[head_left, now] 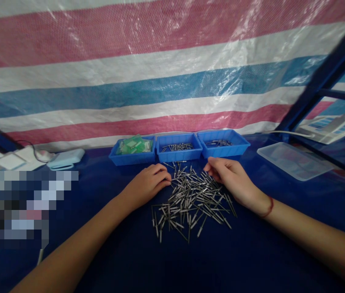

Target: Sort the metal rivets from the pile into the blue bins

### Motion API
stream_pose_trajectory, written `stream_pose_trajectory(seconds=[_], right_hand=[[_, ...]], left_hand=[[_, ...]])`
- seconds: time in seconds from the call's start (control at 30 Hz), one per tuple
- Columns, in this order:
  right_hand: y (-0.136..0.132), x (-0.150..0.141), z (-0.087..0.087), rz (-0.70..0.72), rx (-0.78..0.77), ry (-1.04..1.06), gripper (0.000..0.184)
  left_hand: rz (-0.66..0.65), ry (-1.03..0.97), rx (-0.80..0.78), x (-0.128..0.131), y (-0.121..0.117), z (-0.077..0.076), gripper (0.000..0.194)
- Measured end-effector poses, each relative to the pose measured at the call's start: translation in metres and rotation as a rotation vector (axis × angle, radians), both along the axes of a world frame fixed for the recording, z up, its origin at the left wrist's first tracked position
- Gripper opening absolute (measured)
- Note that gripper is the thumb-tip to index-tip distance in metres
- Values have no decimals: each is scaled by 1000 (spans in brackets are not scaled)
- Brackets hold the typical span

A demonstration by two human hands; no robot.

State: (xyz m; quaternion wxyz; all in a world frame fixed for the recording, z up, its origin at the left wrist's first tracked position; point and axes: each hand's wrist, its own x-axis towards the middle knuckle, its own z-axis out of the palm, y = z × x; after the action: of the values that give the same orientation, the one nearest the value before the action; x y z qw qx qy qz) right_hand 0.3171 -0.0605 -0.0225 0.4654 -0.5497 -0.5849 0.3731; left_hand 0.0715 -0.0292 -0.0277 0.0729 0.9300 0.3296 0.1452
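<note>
A loose pile of silver blind rivets (193,195) with long thin stems lies on the dark blue tabletop. At the pile's upper left edge is my left hand (150,181), its fingers curled and the tips closed around the end of a rivet. My right hand (229,175) hovers over the upper right edge of the pile, thumb and fingers pressed together. Whatever sits between those fingertips is hidden. Just beyond both hands, a middle blue bin (180,155) and a right blue bin (225,150) each contain some rivets.
A left blue bin (134,158) holds green plastic packets (135,145). To the right lies a translucent plastic lid (294,160), near a blue metal frame (321,69). A light blue case (66,158) and white power adapters (19,158) are at left. Striped sheeting (160,93) hangs behind.
</note>
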Motion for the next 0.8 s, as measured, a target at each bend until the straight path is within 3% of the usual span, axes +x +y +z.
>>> stream_pose_trajectory(seconds=[0.1,0.27,0.37,0.53,0.8], right_hand=[[-4,-1,2,37,140,-159,34],[-17,-10,4,191,339,-269,10],[-25,-16,5,249,332,-207,15],[-33,-22,9,273,287,-39,13],[-36,-22,11,277,275,9,10]], left_hand=[[38,-22,1,4,-3,1,16],[154,-275,-129,19,-21,7,16],[234,-392,-258,31,-37,12,17],[201,-464,-409,42,-53,16,18],[179,-484,-487,46,-57,19,15]])
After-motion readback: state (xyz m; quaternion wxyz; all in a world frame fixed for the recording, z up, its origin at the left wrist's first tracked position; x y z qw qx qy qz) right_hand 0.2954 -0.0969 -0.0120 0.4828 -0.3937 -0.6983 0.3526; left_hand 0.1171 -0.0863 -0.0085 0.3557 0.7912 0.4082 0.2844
